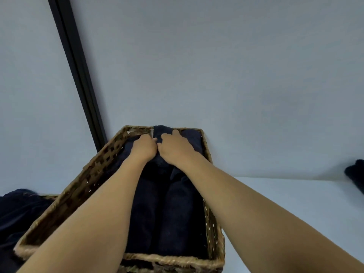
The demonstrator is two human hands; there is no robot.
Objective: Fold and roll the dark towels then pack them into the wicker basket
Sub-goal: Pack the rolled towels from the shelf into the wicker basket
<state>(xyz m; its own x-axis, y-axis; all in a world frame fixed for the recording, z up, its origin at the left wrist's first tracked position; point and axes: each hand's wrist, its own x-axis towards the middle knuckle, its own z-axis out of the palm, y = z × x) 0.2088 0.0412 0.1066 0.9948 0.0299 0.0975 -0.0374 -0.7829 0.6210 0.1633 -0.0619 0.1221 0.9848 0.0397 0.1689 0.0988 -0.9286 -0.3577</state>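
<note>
From the head camera, both arms reach into the wicker basket [82,186], which sits on a white surface [285,213] against the wall. The left hand [143,147] and right hand [174,147] meet knuckle to knuckle at the far end, fingers curled down onto a dark towel [159,131] that pokes above the far rim. Rolled towels [173,213] already fill the basket floor. More dark cloth [17,209] lies left of the basket and another piece [355,174] at far right, so packing looks well along but unfinished.
</note>
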